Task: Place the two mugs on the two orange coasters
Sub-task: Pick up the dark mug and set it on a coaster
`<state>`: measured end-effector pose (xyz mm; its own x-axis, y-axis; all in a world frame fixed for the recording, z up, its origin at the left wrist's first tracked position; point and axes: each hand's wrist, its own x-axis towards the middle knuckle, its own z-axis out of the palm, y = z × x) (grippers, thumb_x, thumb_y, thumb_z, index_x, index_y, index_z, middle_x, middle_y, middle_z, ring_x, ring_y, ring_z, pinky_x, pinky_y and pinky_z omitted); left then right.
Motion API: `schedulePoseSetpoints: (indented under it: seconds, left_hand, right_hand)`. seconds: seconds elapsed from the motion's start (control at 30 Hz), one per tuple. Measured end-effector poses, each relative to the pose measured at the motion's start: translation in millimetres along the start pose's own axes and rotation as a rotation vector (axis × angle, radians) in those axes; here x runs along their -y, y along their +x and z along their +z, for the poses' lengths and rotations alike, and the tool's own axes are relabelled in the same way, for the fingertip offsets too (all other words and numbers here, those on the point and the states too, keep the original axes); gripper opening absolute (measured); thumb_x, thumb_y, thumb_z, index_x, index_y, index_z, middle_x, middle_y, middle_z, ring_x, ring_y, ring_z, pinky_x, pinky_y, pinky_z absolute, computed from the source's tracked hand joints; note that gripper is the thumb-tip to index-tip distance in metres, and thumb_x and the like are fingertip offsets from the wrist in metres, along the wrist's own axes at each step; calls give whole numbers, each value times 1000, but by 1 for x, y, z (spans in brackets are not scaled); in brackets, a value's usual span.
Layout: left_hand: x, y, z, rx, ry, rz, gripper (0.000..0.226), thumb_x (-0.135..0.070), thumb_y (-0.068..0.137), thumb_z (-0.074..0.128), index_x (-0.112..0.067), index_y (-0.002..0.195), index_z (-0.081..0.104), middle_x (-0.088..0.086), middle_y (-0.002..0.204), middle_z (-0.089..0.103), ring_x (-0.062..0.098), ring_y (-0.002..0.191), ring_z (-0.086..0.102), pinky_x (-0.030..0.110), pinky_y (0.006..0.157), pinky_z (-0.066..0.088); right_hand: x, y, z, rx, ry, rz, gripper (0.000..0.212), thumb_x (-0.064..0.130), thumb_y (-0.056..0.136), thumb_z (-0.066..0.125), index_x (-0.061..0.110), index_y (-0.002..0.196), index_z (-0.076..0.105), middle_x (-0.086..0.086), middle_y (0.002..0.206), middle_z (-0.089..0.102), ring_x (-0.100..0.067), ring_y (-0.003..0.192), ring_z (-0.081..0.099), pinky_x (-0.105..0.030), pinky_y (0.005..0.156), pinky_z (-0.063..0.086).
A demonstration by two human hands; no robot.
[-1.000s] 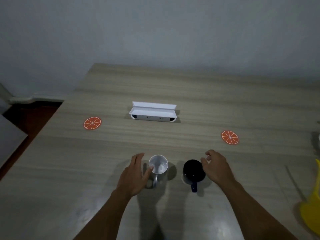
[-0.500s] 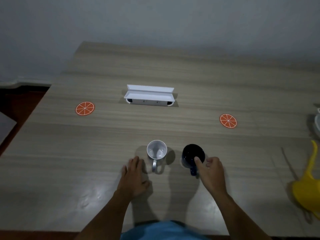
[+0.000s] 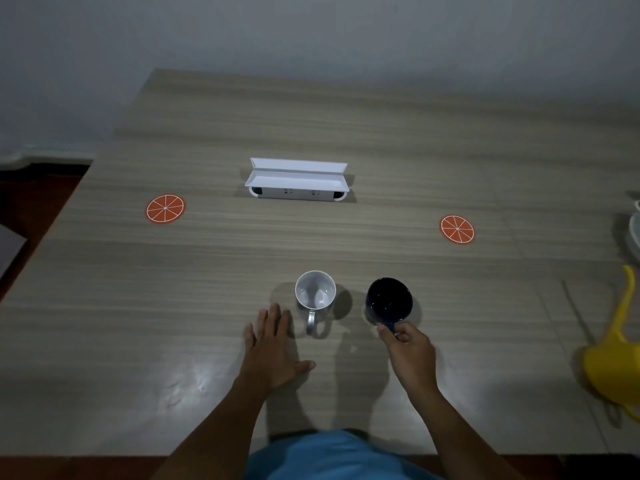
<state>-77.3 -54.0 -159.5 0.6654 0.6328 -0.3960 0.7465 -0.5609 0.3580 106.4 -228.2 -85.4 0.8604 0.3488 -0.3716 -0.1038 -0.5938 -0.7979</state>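
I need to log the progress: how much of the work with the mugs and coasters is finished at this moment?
Nothing is placed yet: the left coaster and the right coaster are both bare. In hand: the right hand grips the handle of the dark mug. The left hand lies open beside the white mug, not holding it. Left: carry both mugs to the coasters.

Two mugs are standing on the table [image 3: 346, 133]: one white mug [image 3: 315, 292] and one dark blue mug [image 3: 389, 301]. Two orange coasters are lying there, the left coaster [image 3: 165, 209] and the right coaster [image 3: 457, 229]. One white box [image 3: 296, 180] is sitting between them, and two hands are showing.
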Motion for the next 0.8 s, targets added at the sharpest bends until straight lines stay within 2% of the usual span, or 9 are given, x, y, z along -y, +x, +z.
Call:
schedulePoseSetpoints:
  seconds: [0.1,0.17,0.3,0.43,0.53,0.67,0.8]
  left_hand:
    - [0,0,1,-5,-6,3,125,-81,71,61,-20,160,-3,5,169,-17,29,155,-19,59,124,-6]
    - [-1,-1,0,-5,-8,4,124,-80,71,61,-20,160,-1,6,170,-15,29,155,-18,59,123,-5]
    - [-5,-3,-1,1,17,2,118,-78,76,60,-20,160,2,5,170,-12,30,155,-16,61,123,-2]
    - [-8,-8,0,-10,6,-4,111,-75,78,60,-18,160,9,4,171,-4,30,156,-9,62,122,3]
    - [-7,-10,-4,-41,-15,3,103,-70,80,62,-19,156,17,4,169,6,30,157,-1,61,121,11]
    - [-2,-7,-14,-95,-23,0,91,-66,79,63,-20,149,28,4,164,21,30,154,13,58,116,25]
    - [6,0,-32,-105,-38,-47,93,-56,87,64,-14,157,18,9,168,14,30,156,9,56,119,21]
  right_hand:
    - [-4,0,0,25,17,20,46,30,91,72,-8,70,55,-4,56,43,-17,55,39,-30,54,32]
    - [-7,1,1,34,33,37,49,34,90,71,-8,70,56,-4,55,41,-18,55,39,-32,57,34]
    - [-8,3,1,61,72,67,43,37,90,70,-4,78,68,-7,62,53,-22,56,45,-36,58,39]
    - [-9,2,-1,87,124,52,44,33,92,69,-9,82,67,-9,64,53,-22,56,48,-35,53,43]
    - [-5,2,-5,96,143,21,43,30,94,67,-10,79,64,-10,62,54,-21,54,51,-34,53,47]
    - [15,11,-12,102,146,-18,35,28,96,65,0,77,69,-9,61,57,-22,52,54,-38,58,51]
    - [46,22,-13,123,127,-84,29,27,96,65,6,77,73,-5,58,58,-20,52,55,-36,57,52]
